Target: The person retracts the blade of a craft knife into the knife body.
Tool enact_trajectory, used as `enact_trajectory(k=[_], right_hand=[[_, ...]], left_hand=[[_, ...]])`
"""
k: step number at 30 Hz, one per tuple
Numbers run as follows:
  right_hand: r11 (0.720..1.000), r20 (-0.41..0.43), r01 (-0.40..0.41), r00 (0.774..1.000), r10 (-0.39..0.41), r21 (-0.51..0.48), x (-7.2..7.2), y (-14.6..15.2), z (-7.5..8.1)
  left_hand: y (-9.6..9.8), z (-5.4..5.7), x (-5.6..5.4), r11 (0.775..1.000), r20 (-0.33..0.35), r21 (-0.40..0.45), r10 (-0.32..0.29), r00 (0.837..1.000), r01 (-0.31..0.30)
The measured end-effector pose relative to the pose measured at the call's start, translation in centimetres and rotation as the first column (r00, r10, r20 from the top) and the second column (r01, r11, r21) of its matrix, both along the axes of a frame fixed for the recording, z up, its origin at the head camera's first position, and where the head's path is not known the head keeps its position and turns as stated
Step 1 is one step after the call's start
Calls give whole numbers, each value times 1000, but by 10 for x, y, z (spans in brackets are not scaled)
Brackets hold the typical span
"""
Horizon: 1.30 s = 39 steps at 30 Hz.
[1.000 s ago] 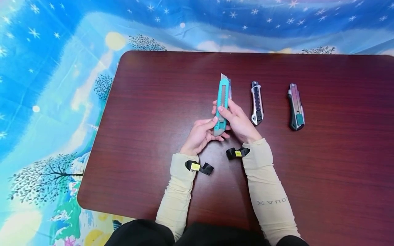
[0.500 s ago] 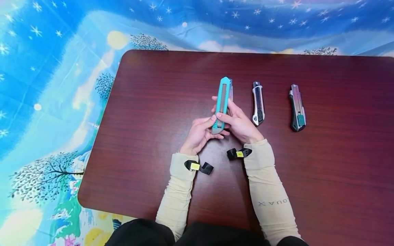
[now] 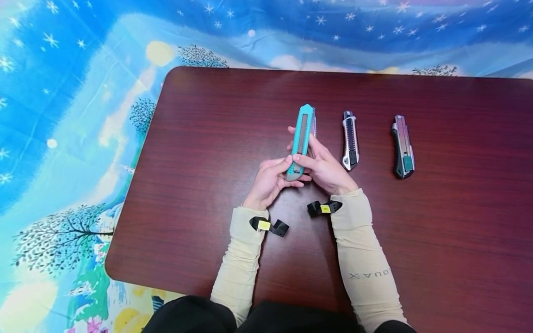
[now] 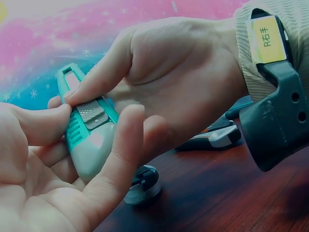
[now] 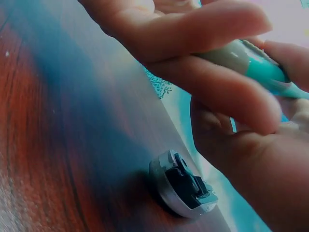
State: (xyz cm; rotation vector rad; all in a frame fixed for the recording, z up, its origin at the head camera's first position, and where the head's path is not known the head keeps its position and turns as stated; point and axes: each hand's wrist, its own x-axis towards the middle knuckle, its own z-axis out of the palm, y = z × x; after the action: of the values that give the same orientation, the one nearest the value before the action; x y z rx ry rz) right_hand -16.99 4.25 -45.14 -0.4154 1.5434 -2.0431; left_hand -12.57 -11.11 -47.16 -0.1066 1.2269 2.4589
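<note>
A teal utility knife with a grey butt end is held by both hands above the table, its tip pointing away from me. No blade shows past the tip. My left hand grips the lower end, thumb on its edge. My right hand holds it from the other side, thumb on the front face. In the left wrist view, both thumbs lie just above a ridged grey slider, which sits close to the butt. The right wrist view shows only part of the teal body between the fingers.
Behind the held knife, another utility knife is mostly hidden. To the right lie a silver-and-black knife and a black knife with a green slider. All rest on a dark red-brown table. A printed cloth hangs beyond its edges.
The blade that stuck out of the teal knife's tip has gone back inside. My right thumb and the slider have moved down toward the butt end.
</note>
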Motion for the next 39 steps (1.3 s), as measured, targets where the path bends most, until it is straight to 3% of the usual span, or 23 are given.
enact_trajectory(k=[11,19,24,27,30,32,33,34,35,36,38,39], right_hand=[[1000,18,-4,1000,5,-9,0,-1,1],[999,-24,29,999,-28,19,1,1,4],[992,-86,88,993,-80,94,4,1,10],[980,-150,141,981,-120,141,3,10,16],[960,-188,248,957,-221,131,1,28,23],[940,-164,333,933,-319,67,0,42,26],[928,-145,373,919,-366,25,-1,49,28],[912,-123,410,904,-409,-17,-1,55,30],[895,-99,443,889,-446,-57,-1,61,31],[878,-72,470,876,-477,-91,0,67,33],[850,-30,508,856,-516,-137,1,76,35],[843,-19,519,850,-526,-143,2,80,36]], left_hand=[[-1,1,-1,1000,-8,15,0,1000,0],[2,3,-3,1000,-6,-4,13,1000,-13],[-2,4,1,999,-68,-39,25,997,-28],[-9,6,2,996,-139,-66,55,989,-65],[-17,7,2,975,-186,-147,137,973,-165],[-22,7,1,931,-198,-257,212,957,-259],[-24,7,1,892,-208,-327,253,945,-311],[-25,7,0,828,-227,-428,289,930,-362],[-26,7,-1,747,-245,-531,317,916,-401],[-26,7,-1,649,-265,-629,337,903,-427],[-26,7,-3,435,-301,-785,355,885,-441],[-27,7,-4,337,-315,-836,349,883,-432]])
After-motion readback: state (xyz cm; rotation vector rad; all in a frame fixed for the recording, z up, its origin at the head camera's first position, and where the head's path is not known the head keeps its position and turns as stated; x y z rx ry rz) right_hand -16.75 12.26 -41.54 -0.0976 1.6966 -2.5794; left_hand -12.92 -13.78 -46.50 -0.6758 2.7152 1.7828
